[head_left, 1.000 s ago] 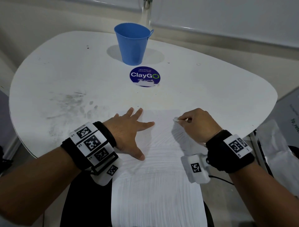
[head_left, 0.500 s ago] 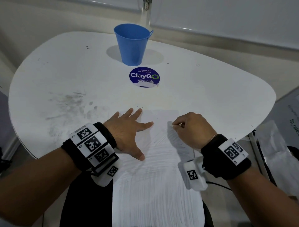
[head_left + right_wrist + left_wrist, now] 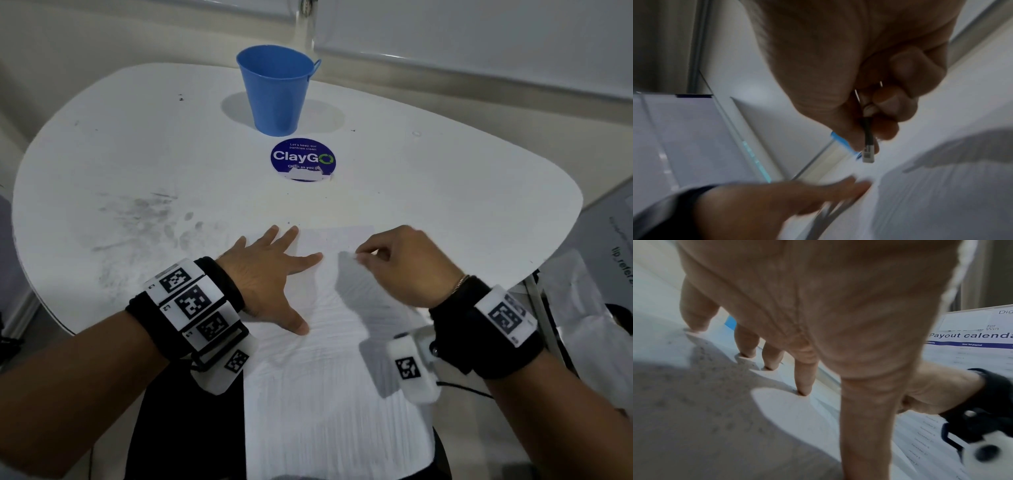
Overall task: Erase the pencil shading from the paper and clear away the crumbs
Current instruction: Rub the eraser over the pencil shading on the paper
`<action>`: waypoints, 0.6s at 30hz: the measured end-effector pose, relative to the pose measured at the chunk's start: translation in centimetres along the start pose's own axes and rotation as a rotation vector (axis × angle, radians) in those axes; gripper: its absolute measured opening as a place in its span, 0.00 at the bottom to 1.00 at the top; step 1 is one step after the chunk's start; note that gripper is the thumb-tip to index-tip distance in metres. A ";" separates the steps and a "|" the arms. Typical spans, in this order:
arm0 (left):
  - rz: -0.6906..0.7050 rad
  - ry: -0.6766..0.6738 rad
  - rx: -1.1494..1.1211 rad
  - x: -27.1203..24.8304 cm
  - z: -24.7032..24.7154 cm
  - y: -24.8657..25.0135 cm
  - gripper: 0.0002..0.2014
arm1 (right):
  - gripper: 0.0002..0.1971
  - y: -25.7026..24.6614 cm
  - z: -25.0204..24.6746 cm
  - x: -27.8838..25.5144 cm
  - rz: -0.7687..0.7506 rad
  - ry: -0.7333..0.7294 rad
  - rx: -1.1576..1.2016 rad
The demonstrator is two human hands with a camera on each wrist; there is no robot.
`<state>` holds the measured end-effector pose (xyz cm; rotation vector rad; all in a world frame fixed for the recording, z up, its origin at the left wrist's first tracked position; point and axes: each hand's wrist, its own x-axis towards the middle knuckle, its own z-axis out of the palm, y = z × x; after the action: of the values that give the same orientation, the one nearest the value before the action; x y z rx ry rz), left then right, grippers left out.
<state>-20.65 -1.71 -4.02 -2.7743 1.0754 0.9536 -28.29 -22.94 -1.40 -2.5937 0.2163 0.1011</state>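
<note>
Across the middle of the head view spreads a white table (image 3: 428, 205) with a rounded edge, smudged grey toward 9 o'clock. From its centre down to 6 o'clock runs the paper (image 3: 329, 394), a long sheet that reaches past the near table edge and is covered in faint pencil shading, lighter at its far end. At 12 o'clock a blue bucket (image 3: 277, 89) stands upright on the table, and just nearer than it lies a round dark-blue sticker (image 3: 303, 159) reading "ClayGo", its lower edge partly torn away.

Toward 8 o'clock the left hand (image 3: 270, 281) lies flat with fingers spread and straight; the thumb and index finger rest on the left part of the paper, and the other fingers lie on the table. The left wrist view shows those fingertips (image 3: 803, 391) touching the surface.

Toward 4 o'clock the right hand (image 3: 407, 267) is curled, and its thumb and fingers pinch a small eraser (image 3: 868, 152), whitish at the tip with a dark sleeve above it. The eraser's tip is at or just above the upper part of the paper; blur hides whether it touches. Both wrists carry black bands with white marker blocks (image 3: 191, 301). Crumbs are too small to make out.
</note>
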 end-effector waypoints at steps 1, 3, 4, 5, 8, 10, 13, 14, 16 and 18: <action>-0.005 0.009 -0.006 0.1 0.1 0.1 0.58 | 0.08 -0.7 0.8 -0.5 -0.038 -0.049 0.009; -0.015 0.022 -0.017 0.2 0.2 0.2 0.58 | 0.08 -1.8 2.2 -1.2 -0.074 -0.135 0.012; -0.018 0.025 -0.019 0.2 0.2 0.2 0.58 | 0.09 -2.0 2.7 -1.4 -0.075 -0.151 -0.001; -0.020 0.025 -0.019 0.2 0.2 0.3 0.58 | 0.09 -2.0 3.0 -1.6 -0.069 -0.144 -0.021; -0.023 0.020 -0.020 0.3 0.2 0.2 0.58 | 0.11 -2.3 3.5 -2.2 -0.066 -0.119 -0.059; -0.026 0.017 -0.014 0.3 0.3 0.1 0.59 | 0.11 -2.7 3.7 -2.6 -0.092 -0.148 -0.061; -0.030 0.016 -0.017 0.2 0.1 0.2 0.58 | 0.10 -2.3 3.3 -1.8 -0.049 -0.109 -0.069; -0.030 0.017 -0.020 0.1 0.1 0.2 0.58 | 0.10 -2.0 3.1 -1.5 -0.026 -0.077 -0.065; -0.032 0.019 -0.021 0.1 0.1 0.3 0.58 | 0.11 -2.1 3.4 -1.5 -0.026 -0.065 -0.073; -0.033 0.017 -0.021 0.1 0.2 0.2 0.59 | 0.11 -3.1 4.1 -2.4 -0.103 -0.140 -0.064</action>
<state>-20.79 -1.93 -4.19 -2.8129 1.0242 0.9455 -30.19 -17.90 -3.09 -2.6421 0.0283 0.2551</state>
